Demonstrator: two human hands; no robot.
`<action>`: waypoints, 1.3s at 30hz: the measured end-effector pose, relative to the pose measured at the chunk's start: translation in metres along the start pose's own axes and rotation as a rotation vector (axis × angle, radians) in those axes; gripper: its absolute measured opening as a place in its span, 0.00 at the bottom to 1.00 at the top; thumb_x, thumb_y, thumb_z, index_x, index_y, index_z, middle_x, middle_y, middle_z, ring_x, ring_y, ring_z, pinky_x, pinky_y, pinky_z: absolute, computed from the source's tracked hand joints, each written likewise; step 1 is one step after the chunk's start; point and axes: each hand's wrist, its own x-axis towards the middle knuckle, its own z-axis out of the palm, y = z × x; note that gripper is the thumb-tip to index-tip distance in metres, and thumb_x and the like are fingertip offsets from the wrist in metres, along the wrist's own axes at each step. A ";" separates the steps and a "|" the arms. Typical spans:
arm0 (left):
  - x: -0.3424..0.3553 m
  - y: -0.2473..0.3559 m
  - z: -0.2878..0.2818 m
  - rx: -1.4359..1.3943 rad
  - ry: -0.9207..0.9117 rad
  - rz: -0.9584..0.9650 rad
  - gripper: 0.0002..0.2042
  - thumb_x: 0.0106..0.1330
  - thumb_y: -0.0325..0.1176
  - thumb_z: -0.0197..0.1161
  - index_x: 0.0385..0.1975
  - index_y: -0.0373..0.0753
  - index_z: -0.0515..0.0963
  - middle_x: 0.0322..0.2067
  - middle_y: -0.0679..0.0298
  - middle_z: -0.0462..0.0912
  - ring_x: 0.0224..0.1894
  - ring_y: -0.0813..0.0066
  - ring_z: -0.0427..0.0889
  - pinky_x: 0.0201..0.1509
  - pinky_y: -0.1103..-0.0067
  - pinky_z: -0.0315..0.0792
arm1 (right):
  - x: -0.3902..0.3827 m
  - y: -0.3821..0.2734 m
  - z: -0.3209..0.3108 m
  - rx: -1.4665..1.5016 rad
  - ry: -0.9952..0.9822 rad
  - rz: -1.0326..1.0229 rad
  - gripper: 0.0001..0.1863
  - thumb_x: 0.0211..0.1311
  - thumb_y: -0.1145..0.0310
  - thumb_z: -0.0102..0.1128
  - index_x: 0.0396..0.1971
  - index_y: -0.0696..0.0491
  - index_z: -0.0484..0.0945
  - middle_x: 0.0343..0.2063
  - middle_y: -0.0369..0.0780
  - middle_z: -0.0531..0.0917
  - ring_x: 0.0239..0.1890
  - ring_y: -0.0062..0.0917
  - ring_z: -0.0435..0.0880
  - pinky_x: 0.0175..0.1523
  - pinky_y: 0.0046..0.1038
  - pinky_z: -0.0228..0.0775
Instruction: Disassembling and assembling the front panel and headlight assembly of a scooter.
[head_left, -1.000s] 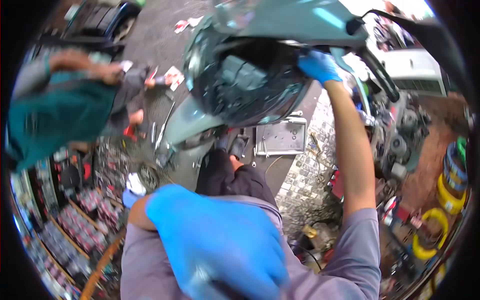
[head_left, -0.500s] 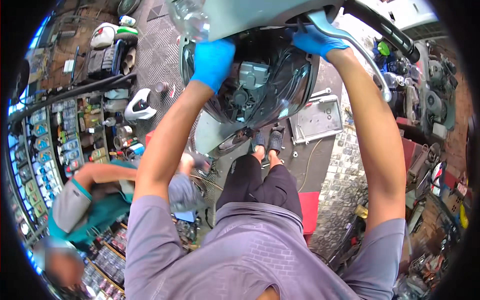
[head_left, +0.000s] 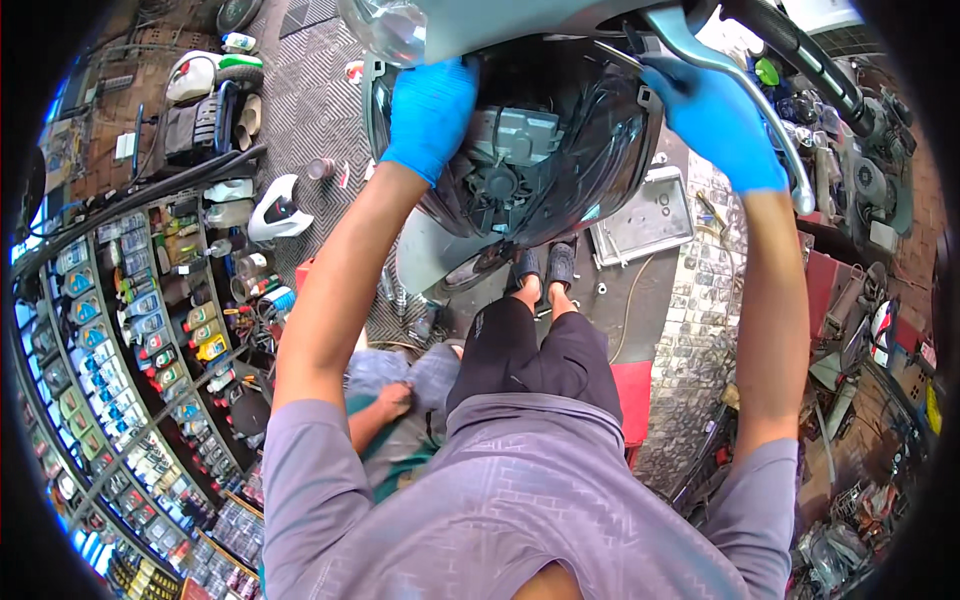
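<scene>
In front of me hangs a dark, glossy headlight unit [head_left: 590, 150] with a grey box-shaped part [head_left: 525, 135] on its inner side. My left hand [head_left: 432, 115], in a blue glove, is closed at the unit's upper left edge; its fingertips are hidden below the pale grey cover [head_left: 520, 25]. At the upper right edge is my right hand [head_left: 715, 120], also gloved in blue. Its dark-stained fingers are bunched close to a mounting tab, beneath the silver lever [head_left: 770, 120]. Whether those fingers pinch anything is unclear.
A black handlebar grip [head_left: 800, 60] juts out at upper right. A metal tray [head_left: 645, 225] lies on the floor beyond my feet. Another person's hand [head_left: 395, 400] shows beside my left elbow. Shelves of bottles [head_left: 150, 340] stand at left, and a white fairing piece [head_left: 280, 210] lies nearby.
My right hand has moved right, away from the gap under the cover. The headlight unit appears slightly further right. The other person has shifted and is now mostly behind my left arm.
</scene>
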 end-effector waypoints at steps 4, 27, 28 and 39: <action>-0.002 -0.004 0.007 -0.034 -0.031 -0.045 0.09 0.57 0.28 0.58 0.37 0.39 0.78 0.31 0.54 0.78 0.28 0.56 0.81 0.27 0.66 0.76 | -0.075 -0.011 -0.022 0.585 -0.118 0.540 0.16 0.69 0.64 0.55 0.47 0.59 0.80 0.15 0.28 0.70 0.17 0.10 0.67 0.22 0.19 0.57; 0.001 0.027 -0.010 0.193 -0.117 -0.154 0.22 0.45 0.34 0.71 0.43 0.44 0.77 0.41 0.48 0.72 0.39 0.48 0.77 0.39 0.62 0.74 | -0.038 -0.014 -0.108 1.225 0.481 0.561 0.11 0.62 0.71 0.62 0.43 0.57 0.80 0.27 0.37 0.83 0.23 0.24 0.77 0.32 0.27 0.73; 0.002 0.033 -0.014 0.207 -0.148 -0.177 0.22 0.46 0.34 0.71 0.44 0.44 0.76 0.41 0.48 0.72 0.39 0.48 0.77 0.39 0.62 0.74 | -0.041 -0.001 -0.093 1.248 0.520 0.443 0.13 0.61 0.71 0.64 0.46 0.57 0.79 0.26 0.34 0.82 0.23 0.19 0.74 0.30 0.23 0.68; -0.031 0.060 -0.044 -0.118 0.073 -0.506 0.13 0.53 0.30 0.68 0.38 0.39 0.76 0.36 0.54 0.76 0.35 0.61 0.77 0.38 0.71 0.72 | -0.023 0.049 -0.066 1.498 0.453 0.007 0.22 0.47 0.76 0.74 0.45 0.57 0.81 0.24 0.32 0.83 0.19 0.07 0.70 0.23 0.15 0.59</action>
